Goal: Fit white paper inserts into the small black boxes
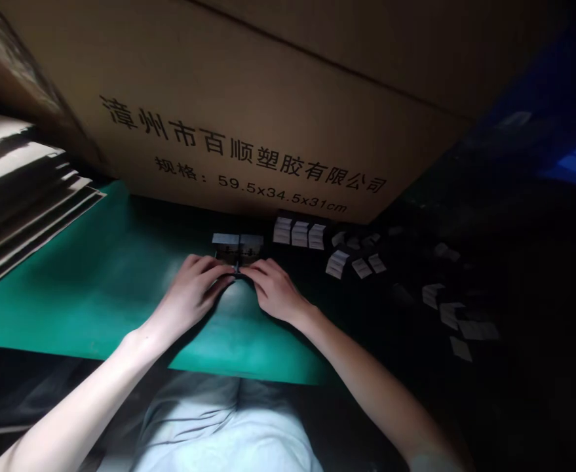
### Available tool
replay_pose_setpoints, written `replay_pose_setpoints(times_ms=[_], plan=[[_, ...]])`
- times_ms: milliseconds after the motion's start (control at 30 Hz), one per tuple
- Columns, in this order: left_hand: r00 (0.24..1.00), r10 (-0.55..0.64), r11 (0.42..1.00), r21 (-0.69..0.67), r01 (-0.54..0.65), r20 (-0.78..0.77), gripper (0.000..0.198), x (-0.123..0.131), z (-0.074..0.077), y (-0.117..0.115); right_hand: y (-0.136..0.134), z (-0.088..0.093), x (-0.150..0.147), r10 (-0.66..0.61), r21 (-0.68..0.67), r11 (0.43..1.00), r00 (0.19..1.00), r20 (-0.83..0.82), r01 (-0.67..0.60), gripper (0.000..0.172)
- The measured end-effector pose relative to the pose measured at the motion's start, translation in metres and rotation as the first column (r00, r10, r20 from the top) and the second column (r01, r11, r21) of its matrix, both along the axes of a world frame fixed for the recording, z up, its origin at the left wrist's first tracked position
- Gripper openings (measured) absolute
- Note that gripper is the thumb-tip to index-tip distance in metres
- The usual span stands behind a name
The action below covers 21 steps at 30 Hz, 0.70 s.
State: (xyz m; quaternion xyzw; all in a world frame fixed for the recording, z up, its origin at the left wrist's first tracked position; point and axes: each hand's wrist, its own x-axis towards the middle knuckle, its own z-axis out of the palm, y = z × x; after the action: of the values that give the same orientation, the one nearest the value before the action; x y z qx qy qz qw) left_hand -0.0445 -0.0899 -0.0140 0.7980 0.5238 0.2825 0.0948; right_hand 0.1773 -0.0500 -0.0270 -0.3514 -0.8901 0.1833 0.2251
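My left hand (198,288) and my right hand (278,288) meet at the middle of the green table top (120,275). Between them lies a small folding piece (227,239) in two side-by-side panels, with pale strips along the far edge and a darker, printed-looking inside. Fingers and thumbs of both hands close on its near edge, where the two panels join. The fingertips partly cover that edge, so its exact form cannot be made out.
A large cardboard box (248,118) with printed characters stands right behind my hands. Stacked cardboard sheets (22,190) lie at the left. Small pale folded pieces (300,234) are scattered to the right, several of them in deep shadow.
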Motion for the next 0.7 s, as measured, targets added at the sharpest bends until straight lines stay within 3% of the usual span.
replay_pose_setpoints(times_ms=[133, 300, 533, 700], plan=[[0.993, 0.113, 0.993, 0.014, -0.113, 0.021, 0.034, -0.013, 0.006, -0.011, 0.014, 0.004, -0.028, 0.005, 0.01, 1.0, 0.995, 0.096, -0.006, 0.044], [0.979, 0.199, 0.98, 0.008, -0.2, 0.044, 0.029, -0.028, 0.004, -0.044, 0.041, 0.008, -0.075, 0.049, 0.039, 0.998, 0.983, 0.178, -0.056, 0.06], [0.951, 0.308, 0.95, 0.04, -0.309, 0.021, 0.025, -0.047, 0.0, -0.067, 0.069, 0.011, -0.141, 0.176, 0.01, 0.984, 0.984, 0.019, -0.176, 0.047], [0.92, 0.392, 0.92, 0.004, -0.392, 0.028, 0.025, -0.054, 0.001, -0.065, 0.081, 0.008, -0.171, 0.169, -0.066, 0.982, 0.979, -0.112, -0.177, 0.059]])
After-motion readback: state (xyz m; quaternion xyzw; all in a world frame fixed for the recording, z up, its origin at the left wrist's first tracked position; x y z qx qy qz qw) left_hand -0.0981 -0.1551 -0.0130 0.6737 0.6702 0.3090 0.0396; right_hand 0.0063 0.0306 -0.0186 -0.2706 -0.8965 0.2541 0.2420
